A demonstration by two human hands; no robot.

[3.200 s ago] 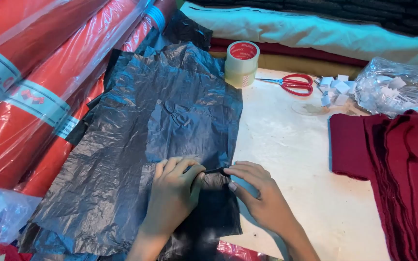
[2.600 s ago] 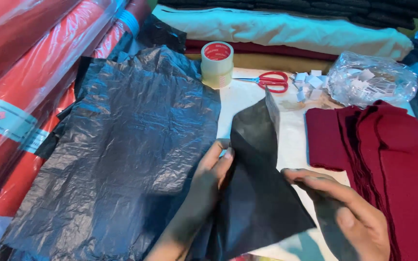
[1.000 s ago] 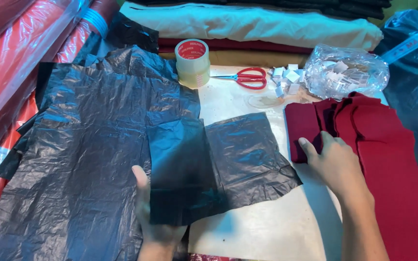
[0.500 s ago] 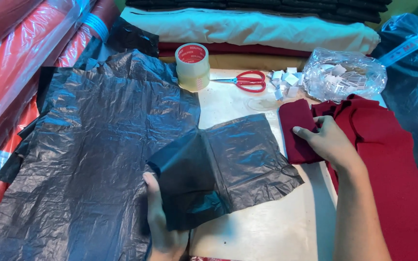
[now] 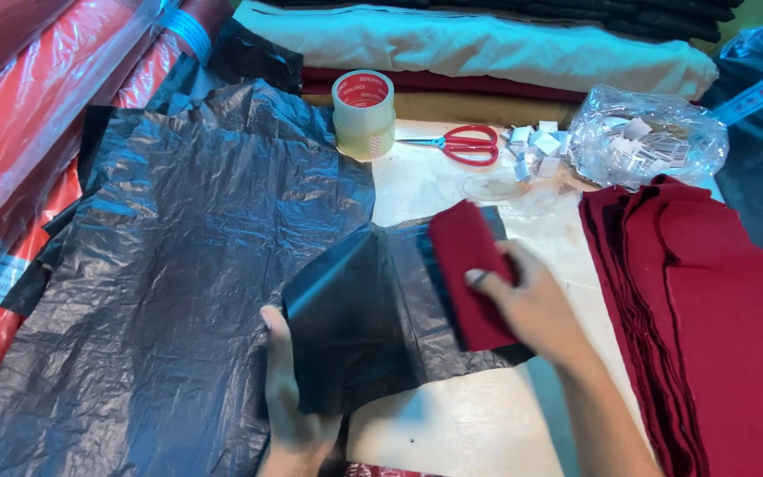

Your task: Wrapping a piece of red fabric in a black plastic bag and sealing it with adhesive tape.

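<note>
Lower centre of frame: left hand (image 5: pixel 289 402) closed on the near edge of a small black plastic bag (image 5: pixel 368 327), thumb on top, lifting its left flap so the mouth gapes toward the right. The bag lies partly on the pale worktable (image 5: pixel 487 424), partly over a large crinkled sheet of black plastic (image 5: pixel 169 265) that fills the left half of the frame.

Right of centre: right hand (image 5: pixel 532 305) grips a folded piece of dark red cloth (image 5: pixel 470 269), fingers curled round its near end. The cloth hangs over the opened bag, its far end overlapping the bag's upper right part; whether any of it is inside yet cannot be told.

Progress, as judged: bag opened and held, one red piece picked up and brought to it; the piece does not look fully bagged. A stack of similar dark red cloth pieces (image 5: pixel 699 327) waits at right edge, untouched.

Upper centre: roll of clear packing tape (image 5: pixel 363 115), red-handled scissors (image 5: pixel 461 144), loose white paper tags (image 5: pixel 532 146), clear plastic bag of tags (image 5: pixel 646 137). Upper left: red fabric rolls in clear wrap (image 5: pixel 55 97).
</note>
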